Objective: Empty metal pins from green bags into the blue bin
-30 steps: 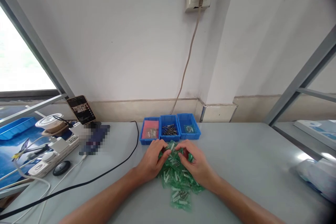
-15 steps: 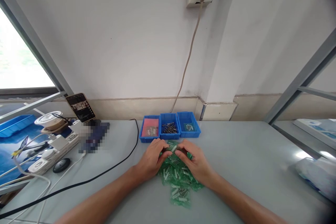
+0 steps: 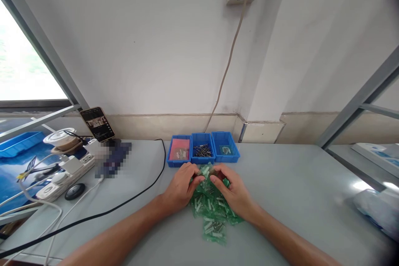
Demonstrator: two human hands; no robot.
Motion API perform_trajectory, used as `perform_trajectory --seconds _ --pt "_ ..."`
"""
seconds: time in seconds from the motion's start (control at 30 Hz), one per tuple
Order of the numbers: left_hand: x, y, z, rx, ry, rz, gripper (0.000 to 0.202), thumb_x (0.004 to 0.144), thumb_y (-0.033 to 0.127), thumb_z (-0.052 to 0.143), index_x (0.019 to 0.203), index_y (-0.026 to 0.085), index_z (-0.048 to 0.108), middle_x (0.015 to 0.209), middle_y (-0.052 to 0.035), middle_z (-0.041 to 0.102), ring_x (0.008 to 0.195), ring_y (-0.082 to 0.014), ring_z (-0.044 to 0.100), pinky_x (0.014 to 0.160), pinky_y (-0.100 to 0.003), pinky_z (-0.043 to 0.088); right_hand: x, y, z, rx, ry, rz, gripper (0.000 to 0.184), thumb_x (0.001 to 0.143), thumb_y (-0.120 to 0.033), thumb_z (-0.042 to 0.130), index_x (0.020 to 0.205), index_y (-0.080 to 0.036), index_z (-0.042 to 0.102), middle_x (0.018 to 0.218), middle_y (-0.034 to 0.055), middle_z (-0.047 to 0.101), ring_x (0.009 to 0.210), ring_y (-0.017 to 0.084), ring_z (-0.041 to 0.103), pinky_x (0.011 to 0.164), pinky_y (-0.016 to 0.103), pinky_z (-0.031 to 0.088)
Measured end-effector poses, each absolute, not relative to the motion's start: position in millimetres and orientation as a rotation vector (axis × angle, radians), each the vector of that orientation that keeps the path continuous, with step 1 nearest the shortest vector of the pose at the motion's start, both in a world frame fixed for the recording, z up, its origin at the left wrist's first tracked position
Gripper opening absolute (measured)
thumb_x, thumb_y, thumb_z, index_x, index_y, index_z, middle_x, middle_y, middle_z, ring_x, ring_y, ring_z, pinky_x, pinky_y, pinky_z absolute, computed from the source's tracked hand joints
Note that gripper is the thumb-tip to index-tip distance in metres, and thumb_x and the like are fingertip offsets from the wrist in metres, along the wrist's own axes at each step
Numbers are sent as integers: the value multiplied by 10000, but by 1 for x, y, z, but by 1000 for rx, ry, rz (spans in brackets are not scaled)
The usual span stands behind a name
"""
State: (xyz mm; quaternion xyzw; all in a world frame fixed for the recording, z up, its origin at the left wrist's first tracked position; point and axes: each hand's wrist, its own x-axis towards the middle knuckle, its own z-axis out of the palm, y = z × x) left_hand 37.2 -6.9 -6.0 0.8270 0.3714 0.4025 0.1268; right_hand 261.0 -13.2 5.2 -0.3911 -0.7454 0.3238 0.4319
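Observation:
My left hand (image 3: 184,183) and my right hand (image 3: 231,187) pinch opposite sides of a small green plastic bag (image 3: 206,170), thumbs toward each other. Small metal and white pieces show through the plastic. Below my fingers lies a pile of similar green bags (image 3: 212,205) on the grey table. One more green bag (image 3: 214,230) rests at the pile's near edge. Just beyond my hands stand three blue bins: the left bin (image 3: 170,163) holds a pink bag and a clear bag of parts, the middle bin (image 3: 203,160) loose screws, the right bin (image 3: 227,159) a small green bag.
On the left are a propped phone (image 3: 97,124), a black mouse (image 3: 75,191), a white power strip (image 3: 65,176) and a lidded cup (image 3: 62,139). A black cable (image 3: 124,205) crosses the table. A plastic-wrapped item (image 3: 378,205) sits at the far right.
The view has shifted slightly. My hands stay on the small green bag, with a slightly wider gap between the thumbs.

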Motion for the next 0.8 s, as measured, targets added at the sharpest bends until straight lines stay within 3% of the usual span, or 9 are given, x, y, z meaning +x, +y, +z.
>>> perform_trajectory --seconds 0.13,0.3,0.53,0.67,0.8 --pt "37 -6 -4 2400 1095 1178 318 1128 394 393 910 199 518 859 -25 559 805 -187 515 765 -306 437 262 -13 4 -993 -1852 836 201 1056 -415 548 980 -241 616 863 -4 581 769 178 529 722 295 448" --pt "37 -8 2 2400 1053 1101 241 1114 384 434 1089 195 580 951 -48 628 885 -209 560 839 -335 462 262 -14 6 -997 -1836 858 220 1059 -407 543 925 -237 586 832 -8 561 760 178 514 717 298 439" --pt "39 -9 1 2455 1025 1078 218 1119 314 401 1027 202 564 921 -38 619 861 -203 551 806 -319 453 261 -14 6 -969 -1816 887 218 1060 -419 554 949 -238 602 865 -6 585 783 172 521 718 287 438" --pt "39 -11 2 2491 975 1077 188 1095 363 479 1129 200 567 1003 -56 645 910 -215 566 846 -339 465 259 -15 9 -956 -1807 913 240 1064 -423 549 928 -234 606 870 -4 592 794 174 530 734 286 445" --pt "40 -10 1 2486 1001 1079 188 1103 360 480 1084 198 573 968 -51 640 900 -210 560 837 -334 473 260 -14 5 -965 -1801 909 258 1057 -451 553 925 -235 599 869 -3 580 796 178 532 729 287 451"
